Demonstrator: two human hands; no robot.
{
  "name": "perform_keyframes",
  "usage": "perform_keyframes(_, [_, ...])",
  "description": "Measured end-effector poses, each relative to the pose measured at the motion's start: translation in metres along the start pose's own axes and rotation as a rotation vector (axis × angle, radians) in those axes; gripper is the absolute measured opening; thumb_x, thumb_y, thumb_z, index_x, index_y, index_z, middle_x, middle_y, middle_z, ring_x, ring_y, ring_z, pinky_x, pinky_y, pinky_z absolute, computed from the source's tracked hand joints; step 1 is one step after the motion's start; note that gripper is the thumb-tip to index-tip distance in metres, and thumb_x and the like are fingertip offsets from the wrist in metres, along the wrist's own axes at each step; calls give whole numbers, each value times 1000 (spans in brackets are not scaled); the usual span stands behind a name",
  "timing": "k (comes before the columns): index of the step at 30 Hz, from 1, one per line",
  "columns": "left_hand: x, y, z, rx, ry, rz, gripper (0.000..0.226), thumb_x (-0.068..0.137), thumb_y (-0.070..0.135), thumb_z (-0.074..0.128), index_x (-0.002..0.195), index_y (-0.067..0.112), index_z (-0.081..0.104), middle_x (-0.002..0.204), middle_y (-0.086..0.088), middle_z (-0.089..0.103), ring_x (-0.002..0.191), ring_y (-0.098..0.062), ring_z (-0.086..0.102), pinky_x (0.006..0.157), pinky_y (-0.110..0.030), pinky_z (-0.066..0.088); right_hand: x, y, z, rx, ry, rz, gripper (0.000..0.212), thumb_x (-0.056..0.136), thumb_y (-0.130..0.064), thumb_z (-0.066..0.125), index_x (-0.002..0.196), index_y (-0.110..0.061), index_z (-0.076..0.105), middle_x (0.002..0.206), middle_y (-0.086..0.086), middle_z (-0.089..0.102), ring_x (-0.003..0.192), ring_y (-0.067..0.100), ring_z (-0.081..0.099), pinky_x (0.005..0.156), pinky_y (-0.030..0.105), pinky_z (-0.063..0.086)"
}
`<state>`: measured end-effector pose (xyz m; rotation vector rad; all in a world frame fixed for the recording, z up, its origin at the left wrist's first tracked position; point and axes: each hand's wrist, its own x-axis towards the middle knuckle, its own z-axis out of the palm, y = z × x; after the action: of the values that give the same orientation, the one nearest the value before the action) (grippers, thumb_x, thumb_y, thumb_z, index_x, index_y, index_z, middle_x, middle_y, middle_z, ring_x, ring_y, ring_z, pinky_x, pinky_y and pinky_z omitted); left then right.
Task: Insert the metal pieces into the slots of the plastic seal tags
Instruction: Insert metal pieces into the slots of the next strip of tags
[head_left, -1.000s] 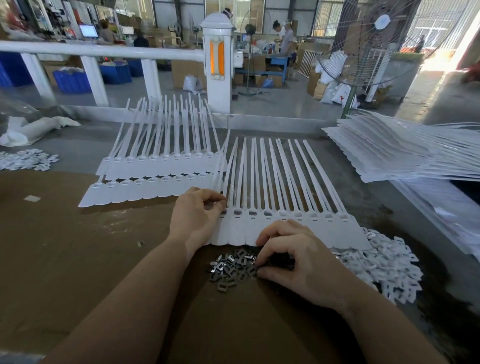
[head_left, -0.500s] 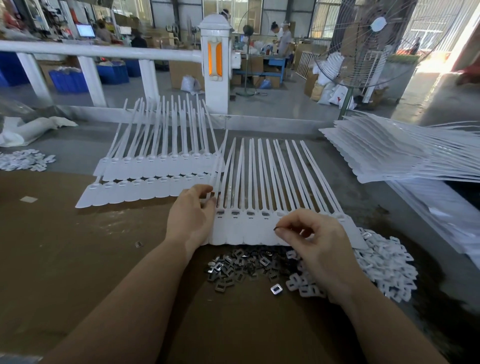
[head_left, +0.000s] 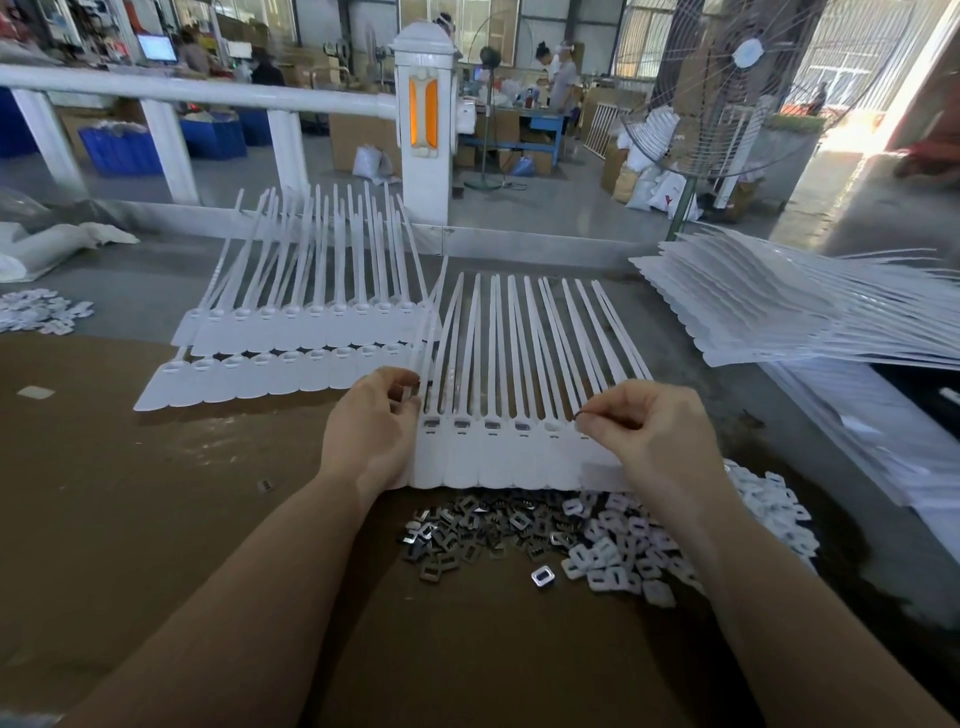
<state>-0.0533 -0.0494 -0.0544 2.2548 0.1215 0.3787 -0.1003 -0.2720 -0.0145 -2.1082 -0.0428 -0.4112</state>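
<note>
Your left hand (head_left: 371, 434) pinches the tag strip's (head_left: 498, 460) left edge; right hand (head_left: 652, 434) pinches a metal piece (head_left: 578, 414) at a slot.

You get bright daylight from windows (head_left: 852, 57) at upper right, blown-out glare there. Cardboard (head_left: 156, 519) evenly lit; soft shadows under your forearms. Wide-angle bends railing (head_left: 197, 93) and edges. Background workers slightly soft; centre sharp.
</note>
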Motion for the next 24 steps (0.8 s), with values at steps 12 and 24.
perform_keyframes(12, [1,-1,1,-16,6,-10,21,95,21,53,114,24,60,99,4,58,71,3,47,59,-14,33,20,-6,18,-369,-155,4,12,90,-13,58,87,-12,69,84,-2,63,83,14,59,83,34,48])
perform_keyframes(24, [1,0,1,-10,12,-15,21,95,22,52,114,24,60,95,5,58,70,3,48,54,-9,30,26,-8,20,-445,-222,-14,13,92,-13,56,88,-15,68,84,-4,61,80,13,57,79,34,49])
